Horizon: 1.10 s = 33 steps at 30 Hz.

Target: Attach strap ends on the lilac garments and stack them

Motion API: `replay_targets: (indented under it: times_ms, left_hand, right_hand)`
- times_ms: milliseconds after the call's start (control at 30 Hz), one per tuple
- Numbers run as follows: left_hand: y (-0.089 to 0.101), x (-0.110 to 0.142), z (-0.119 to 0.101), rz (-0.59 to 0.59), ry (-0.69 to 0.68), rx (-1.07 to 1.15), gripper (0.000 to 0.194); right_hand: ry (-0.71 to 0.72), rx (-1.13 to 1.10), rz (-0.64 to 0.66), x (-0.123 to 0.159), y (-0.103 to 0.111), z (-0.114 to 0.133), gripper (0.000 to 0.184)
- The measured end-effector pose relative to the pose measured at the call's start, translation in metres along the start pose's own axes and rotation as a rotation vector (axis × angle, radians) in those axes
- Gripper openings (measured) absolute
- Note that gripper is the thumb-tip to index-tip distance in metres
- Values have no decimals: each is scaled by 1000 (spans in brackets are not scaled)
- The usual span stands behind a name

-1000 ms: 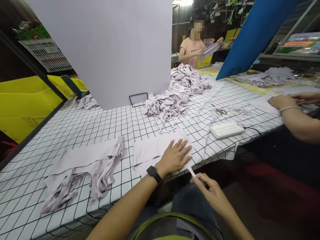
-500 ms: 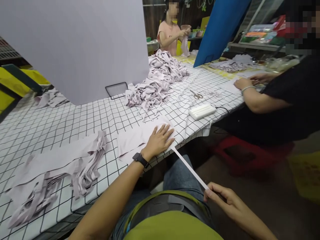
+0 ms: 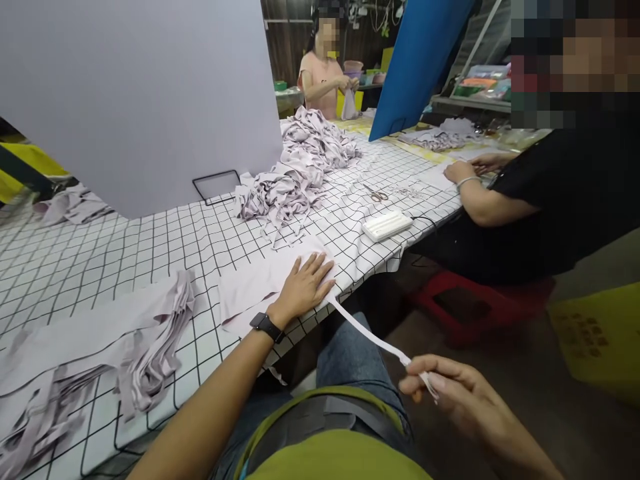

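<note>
My left hand (image 3: 306, 285) lies flat with spread fingers on a pale pinkish-white fabric piece (image 3: 250, 287) at the table's front edge. From under its fingers a narrow fabric strip (image 3: 367, 332) runs out over the edge and sags slightly. My right hand (image 3: 445, 387), off the table at the lower right, pinches the strip's far end between thumb and fingers. Left of my left hand rests a stack of cut fabric pieces (image 3: 100, 340), with long strips hanging loosely from its near side.
A tangled heap of fabric (image 3: 305, 160) lies mid-table beside a large pale board (image 3: 190, 100). Scissors (image 3: 376, 193) and a white corded box (image 3: 387, 225) are to the right. A blue board (image 3: 415, 73) stands behind. Two co-workers handle fabric, one across, one at right.
My right hand has drawn away down and right, so a longer length of strip shows; it was taut and now curves. My left hand stays on the fabric. The view has turned right.
</note>
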<state>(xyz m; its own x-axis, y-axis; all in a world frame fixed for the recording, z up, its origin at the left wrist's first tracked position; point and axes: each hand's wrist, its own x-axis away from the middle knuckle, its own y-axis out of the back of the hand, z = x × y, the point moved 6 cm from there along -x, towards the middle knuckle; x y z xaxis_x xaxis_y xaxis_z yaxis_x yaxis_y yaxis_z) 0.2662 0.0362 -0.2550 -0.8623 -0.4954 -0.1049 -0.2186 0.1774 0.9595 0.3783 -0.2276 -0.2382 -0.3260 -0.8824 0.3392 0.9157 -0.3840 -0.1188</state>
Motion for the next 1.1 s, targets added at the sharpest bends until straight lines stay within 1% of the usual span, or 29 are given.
replay_targets:
  times_ms: [67, 100, 167, 233, 300, 333, 400, 467, 533, 633, 700, 733, 800, 900, 1000, 1100]
  left_hand:
    - [5, 0, -1, -26, 13, 61, 51]
    - [10, 2, -2, -70, 25, 109, 48]
    - [25, 9, -8, -205, 40, 234, 40]
    - [43, 23, -18, -329, 32, 389, 32]
    - [56, 39, -30, -376, 13, 557, 26]
    - [60, 47, -36, -376, 9, 633, 26]
    - [63, 60, -45, -336, 15, 748, 27]
    - [61, 68, -49, -296, 44, 812, 27]
    - [58, 71, -48, -284, 105, 850, 24]
    - [52, 71, -43, -287, 198, 905, 15]
    - [50, 69, -42, -277, 232, 928, 10]
    - [50, 69, -41, -275, 240, 926, 9]
    - [51, 69, -40, -272, 238, 897, 10]
    - [50, 70, -40, -236, 230, 847, 13]
    - [50, 70, -37, -204, 263, 832, 13]
    - [48, 67, -29, -167, 373, 885, 15]
  right_hand:
    - [-10, -146, 60, -12, -9, 5, 37]
    - [-4, -156, 96, -21, -14, 8, 39]
    - [26, -90, 126, -40, -24, 14, 39]
    - [51, -8, 103, -59, -32, 18, 41]
    - [51, 43, 80, -74, -38, 20, 43]
    - [48, 62, 73, -80, -42, 20, 44]
    - [46, 84, 70, -90, -47, 21, 45]
    - [51, 114, 70, -97, -52, 22, 46]
    - [69, 182, 84, -103, -57, 26, 46]
    - [181, 342, 100, -109, -65, 37, 41]
    - [259, 418, 117, -112, -70, 44, 38]
    - [274, 440, 137, -112, -72, 45, 37]
    - [236, 471, 215, -113, -76, 43, 35]
    - [119, 518, 314, -112, -80, 33, 37]
    - [5, 479, 324, -114, -79, 22, 33]
    - [-101, 393, 285, -119, -78, 12, 40]
